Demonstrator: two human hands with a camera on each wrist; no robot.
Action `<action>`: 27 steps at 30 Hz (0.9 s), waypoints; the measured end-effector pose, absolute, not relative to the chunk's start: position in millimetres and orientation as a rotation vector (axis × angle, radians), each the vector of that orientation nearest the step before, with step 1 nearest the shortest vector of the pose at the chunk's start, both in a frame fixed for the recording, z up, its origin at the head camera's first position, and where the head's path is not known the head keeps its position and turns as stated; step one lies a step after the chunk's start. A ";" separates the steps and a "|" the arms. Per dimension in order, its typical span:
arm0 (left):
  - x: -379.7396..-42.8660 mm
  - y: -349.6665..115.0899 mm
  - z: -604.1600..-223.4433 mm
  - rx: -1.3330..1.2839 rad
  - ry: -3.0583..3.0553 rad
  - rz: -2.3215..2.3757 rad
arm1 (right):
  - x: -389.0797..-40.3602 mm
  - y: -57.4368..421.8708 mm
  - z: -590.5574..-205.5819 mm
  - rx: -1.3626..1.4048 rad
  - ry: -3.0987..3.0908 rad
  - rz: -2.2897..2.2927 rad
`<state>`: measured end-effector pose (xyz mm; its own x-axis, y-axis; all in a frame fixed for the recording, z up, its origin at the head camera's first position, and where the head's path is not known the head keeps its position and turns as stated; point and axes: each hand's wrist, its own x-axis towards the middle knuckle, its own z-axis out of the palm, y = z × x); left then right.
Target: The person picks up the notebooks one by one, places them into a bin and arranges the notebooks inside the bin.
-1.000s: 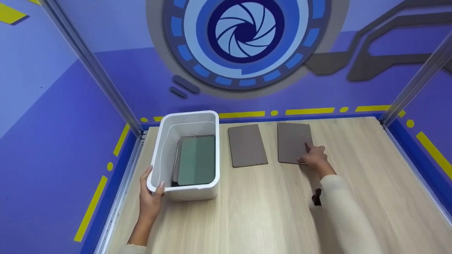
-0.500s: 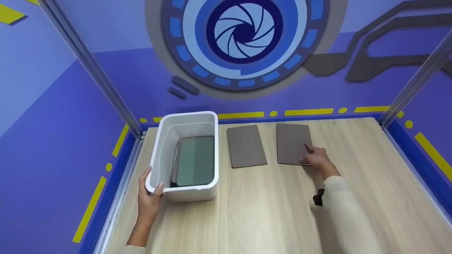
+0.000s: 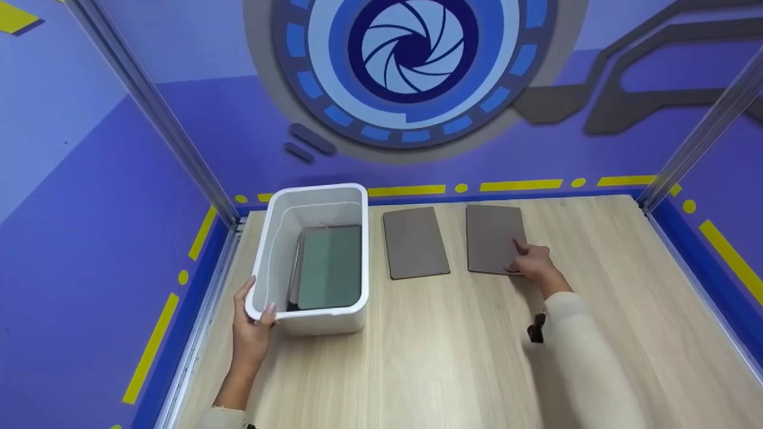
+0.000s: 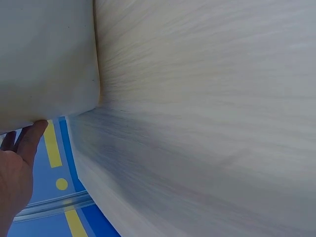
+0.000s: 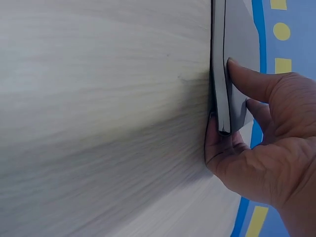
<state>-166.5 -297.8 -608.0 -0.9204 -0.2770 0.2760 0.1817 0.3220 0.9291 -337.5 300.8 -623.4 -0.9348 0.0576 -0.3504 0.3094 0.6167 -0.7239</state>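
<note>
Here, brown notebook [image 3: 493, 235]: ahead and left of the right hand, its near right corner in that hand's grasp; whether the corner is raised, I cannot tell.
Right hand [image 3: 537, 265]: gripping that corner, one digit on the cover, others curled round the edge.
Other brown notebook [image 3: 416, 243]: flat between the hands, nearer the right one.
White bin [image 3: 365, 250]: upright, ahead and right of the left hand.
Left hand [image 3: 251, 336]: gripping the bin's near left corner, thumb at the rim, fingers against the outer wall.
Green book [image 3: 331, 268]: inside the bin, ahead and right of the left hand.
Table [image 3: 429, 357]: pale wood, below both hands.
Back wall [image 3: 435, 170]: purple-blue, beyond both hands.
</note>
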 end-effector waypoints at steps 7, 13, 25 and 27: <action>-167.6 -298.0 -607.0 0.068 -2.212 -1.652 | -335.3 301.2 -623.1 0.331 2.528 -1.256; -166.4 -297.4 -606.6 0.067 -2.221 -1.657 | -334.2 299.0 -619.4 0.297 2.554 -1.169; -166.4 -296.7 -604.6 0.081 -2.273 -1.712 | -335.0 294.7 -618.8 0.313 2.575 -1.189; -165.4 -298.0 -604.5 0.096 -2.285 -1.711 | -333.6 292.8 -618.1 0.318 2.575 -1.179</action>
